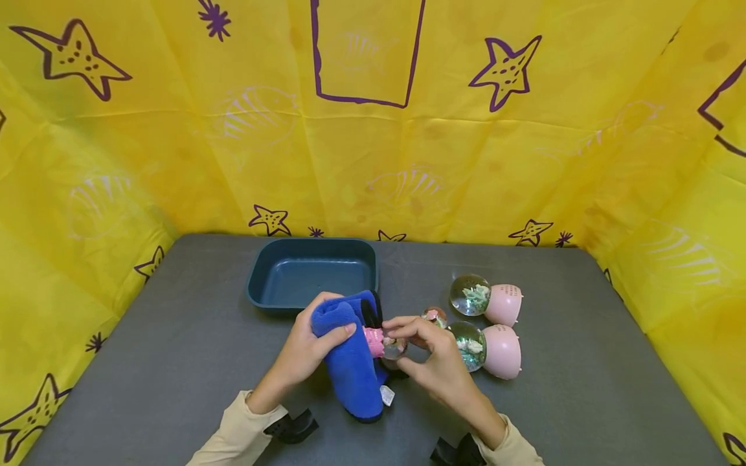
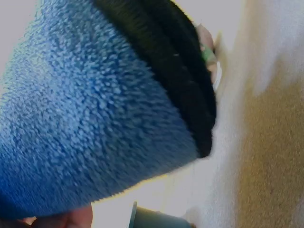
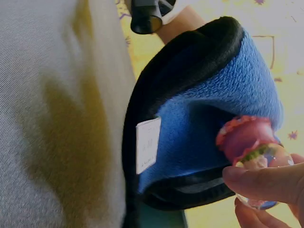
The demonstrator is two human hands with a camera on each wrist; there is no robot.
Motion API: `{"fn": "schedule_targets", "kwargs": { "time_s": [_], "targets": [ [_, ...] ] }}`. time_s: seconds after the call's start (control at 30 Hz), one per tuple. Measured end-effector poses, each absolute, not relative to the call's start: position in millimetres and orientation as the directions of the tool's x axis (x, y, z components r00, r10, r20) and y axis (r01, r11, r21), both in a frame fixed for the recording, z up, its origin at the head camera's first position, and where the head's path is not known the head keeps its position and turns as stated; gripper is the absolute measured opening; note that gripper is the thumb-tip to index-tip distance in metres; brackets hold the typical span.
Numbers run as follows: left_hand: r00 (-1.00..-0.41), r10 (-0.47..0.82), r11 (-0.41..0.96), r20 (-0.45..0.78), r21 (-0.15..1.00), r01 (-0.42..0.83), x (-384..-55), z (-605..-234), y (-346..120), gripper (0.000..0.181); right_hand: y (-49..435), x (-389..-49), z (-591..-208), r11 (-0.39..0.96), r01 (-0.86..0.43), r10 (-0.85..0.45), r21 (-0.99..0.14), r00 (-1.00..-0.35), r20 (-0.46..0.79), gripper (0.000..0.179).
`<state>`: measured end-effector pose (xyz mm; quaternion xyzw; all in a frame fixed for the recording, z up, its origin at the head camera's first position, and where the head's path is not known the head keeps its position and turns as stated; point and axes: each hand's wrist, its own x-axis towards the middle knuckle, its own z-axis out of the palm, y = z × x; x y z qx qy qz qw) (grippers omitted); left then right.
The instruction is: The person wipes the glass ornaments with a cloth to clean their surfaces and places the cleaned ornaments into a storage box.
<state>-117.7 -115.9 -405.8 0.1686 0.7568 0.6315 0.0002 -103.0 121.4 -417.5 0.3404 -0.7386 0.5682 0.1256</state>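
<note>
My left hand (image 1: 303, 346) grips a folded blue plush cloth (image 1: 352, 375) with black edging, its thumb lying over the near fold. Against the cloth sits a small snow globe (image 1: 373, 342) with a pink ruffled base. In the right wrist view the base (image 3: 248, 137) points into the cloth's fold, and the thumb and fingers of my right hand (image 3: 268, 183) pinch the clear ball. The head view shows the right hand (image 1: 437, 356) just right of the cloth. A white tag (image 3: 148, 145) hangs from the cloth's edge. Cloth fills most of the left wrist view.
A dark teal rectangular bin (image 1: 315, 244) stands behind the hands. Two larger snow globes lie on their sides at right, one behind (image 1: 504, 304) and one nearer (image 1: 502, 351), both with pink bases. Another small globe (image 1: 434, 316) is partly hidden by the right hand.
</note>
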Motion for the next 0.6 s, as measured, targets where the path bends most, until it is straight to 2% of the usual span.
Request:
{"fn": "schedule_targets", "kwargs": {
  "time_s": [0.1,0.17,0.3,0.37,0.6],
  "targets": [
    [-0.931,0.268,0.086,0.248,0.956,0.28,-117.5,-405.4,-118.1,0.04,123.4,-101.7,-413.6,0.059,-0.499,-0.341,-0.864,-0.824,0.453,0.042],
    [-0.91,0.312,0.062,0.273,0.95,0.306,-117.3,-405.6,-119.5,0.045,124.5,-101.7,-412.4,0.011,-0.438,-0.367,-0.899,-0.838,0.404,0.045],
    [-0.842,0.455,0.047,0.29,0.936,0.348,-115.8,-405.4,-119.1,0.057,125.5,-102.0,-414.3,-0.105,-0.377,-0.494,-0.92,-0.783,0.378,0.045],
    [-0.831,0.474,0.069,0.292,0.928,0.366,-114.5,-404.9,-118.0,0.058,125.4,-102.2,-415.5,-0.144,-0.352,-0.539,-0.925,-0.756,0.371,0.044],
    [-0.862,0.343,0.146,0.372,0.886,0.441,-115.4,-403.6,-119.6,0.044,126.3,-103.4,-415.2,-0.161,-0.331,-0.57,-0.93,-0.738,0.361,0.042]
  ]
}}
